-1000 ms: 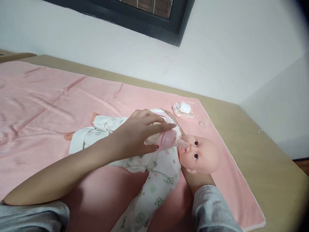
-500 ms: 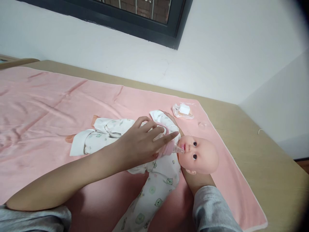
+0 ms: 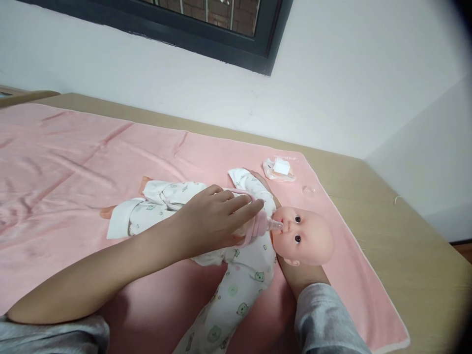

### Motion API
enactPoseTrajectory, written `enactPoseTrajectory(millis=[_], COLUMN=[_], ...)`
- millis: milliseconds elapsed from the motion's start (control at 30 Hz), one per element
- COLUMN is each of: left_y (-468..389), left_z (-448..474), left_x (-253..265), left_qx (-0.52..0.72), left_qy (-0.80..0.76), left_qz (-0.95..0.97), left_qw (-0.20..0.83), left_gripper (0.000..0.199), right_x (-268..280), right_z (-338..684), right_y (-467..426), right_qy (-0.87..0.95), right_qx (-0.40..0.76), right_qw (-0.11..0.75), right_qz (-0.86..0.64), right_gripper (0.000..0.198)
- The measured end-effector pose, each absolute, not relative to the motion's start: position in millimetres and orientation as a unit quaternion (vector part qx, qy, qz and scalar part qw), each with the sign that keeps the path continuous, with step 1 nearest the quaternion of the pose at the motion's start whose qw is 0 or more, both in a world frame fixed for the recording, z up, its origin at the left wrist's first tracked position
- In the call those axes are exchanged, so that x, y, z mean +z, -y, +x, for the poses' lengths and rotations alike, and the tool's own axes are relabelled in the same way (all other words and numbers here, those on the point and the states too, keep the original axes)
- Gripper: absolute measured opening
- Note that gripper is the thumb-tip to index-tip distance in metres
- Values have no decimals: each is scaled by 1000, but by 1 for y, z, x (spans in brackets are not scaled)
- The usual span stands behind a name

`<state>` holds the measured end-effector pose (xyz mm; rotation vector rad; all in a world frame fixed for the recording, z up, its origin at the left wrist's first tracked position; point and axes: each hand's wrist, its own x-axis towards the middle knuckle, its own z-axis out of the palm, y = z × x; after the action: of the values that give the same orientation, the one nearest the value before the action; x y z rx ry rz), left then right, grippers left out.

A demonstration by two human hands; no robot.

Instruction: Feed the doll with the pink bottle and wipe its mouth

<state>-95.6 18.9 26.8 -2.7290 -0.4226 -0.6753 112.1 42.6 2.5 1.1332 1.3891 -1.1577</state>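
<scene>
Fingers [image 3: 246,213] of the left hand [image 3: 211,216]: bent over a pink-collared bottle [image 3: 261,226] from above, holding it; the bare forearm comes in from eight o'clock, with twelve taken as the side of the window frame [image 3: 236,53].
Right hand [image 3: 264,183]: mostly hidden; its arm enters from five o'clock in a grey sleeve [image 3: 320,314] and passes beneath the neck of the doll [image 3: 254,255], so how its fingers stand I cannot tell.
Bottle: above the doll's chest, clear teat [image 3: 273,224] aimed at three o'clock, tip at the mouth; whether inside or just touching, I cannot tell.
Doll: on its back on the pink blanket [image 3: 81,147], head at three o'clock, feet at nine, near sleeve toward seven.
Past the head: an opened packet [image 3: 271,173] at eleven o'clock, a small clear object [image 3: 309,190] at twelve.
Step in hand: seemingly bottle-feeding the doll, head propped.
Next move: probably calls for a steady left wrist and teat lined up with the lips; a tilt could slip it aside.
</scene>
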Motion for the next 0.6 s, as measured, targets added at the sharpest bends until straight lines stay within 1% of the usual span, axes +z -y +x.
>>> enactPoseTrajectory(millis=[33,67,100,133,200,367,533,600], left_y=[-19,-20,-20,-21,-21,-20,-22,-22], left_z=[-95,-95,-95,-95,-94,-95,-94,-94], left_x=[27,27,27,27,27,27,25,27], left_qx=[-242,-247,-252,-255,-255,-248,-270,-265], left_qy=[146,145,143,141,139,133,124,120], left_qz=[-947,-946,-944,-944,-944,-949,-944,-945], left_qw=[152,154,155,155,154,145,146,146], left_gripper=[36,33,32,32,31,23,20,21], right_x=[4,5,5,5,3,-2,3,5], right_z=[109,106,104,102,101,105,103,99], right_y=[-42,-41,-41,-41,-41,-44,-41,-37], right_qy=[-514,-460,-420,-398,-391,-407,-431,-424], right_qx=[-488,-492,-488,-484,-482,-504,-503,-480], right_qw=[548,600,634,650,652,653,648,648], right_qz=[444,431,428,431,435,393,376,413], right_gripper=[15,19,24,29,30,25,30,34])
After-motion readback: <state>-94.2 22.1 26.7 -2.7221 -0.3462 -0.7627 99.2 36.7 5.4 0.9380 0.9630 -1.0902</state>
